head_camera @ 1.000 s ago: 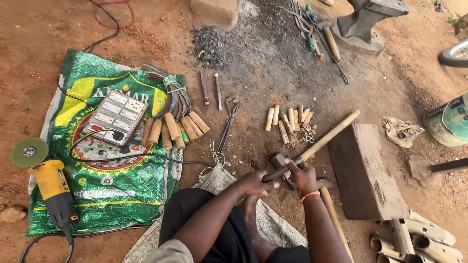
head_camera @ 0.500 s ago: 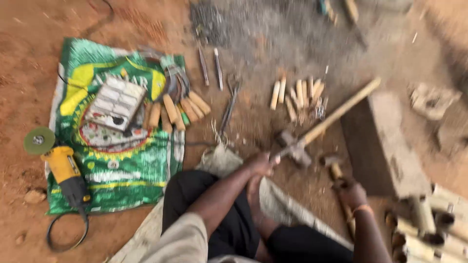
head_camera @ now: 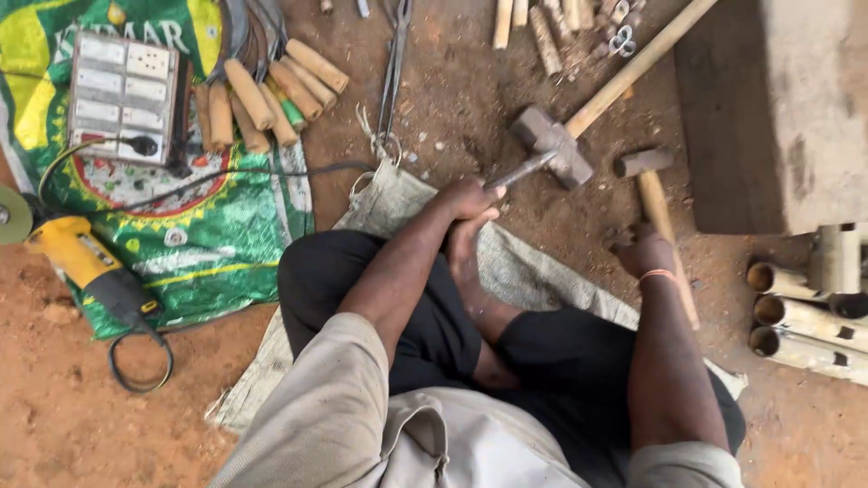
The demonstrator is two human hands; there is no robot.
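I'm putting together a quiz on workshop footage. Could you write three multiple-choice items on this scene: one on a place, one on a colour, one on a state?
1. Where does the angle grinder lie?
A. on the concrete block
B. at the left, partly on the green sack
C. in the person's lap

2. What colour is the grinder's body?
A. yellow
B. blue
C. white

3. What is the left hand doing?
A. resting open on the ground
B. gripping a metal rod
C. holding the power strip

Answers: 1 B, it lies over the edge of the green sack; 2 A, its housing is yellow; 3 B, its fingers close around the metal rod leading to the large hammer's head.
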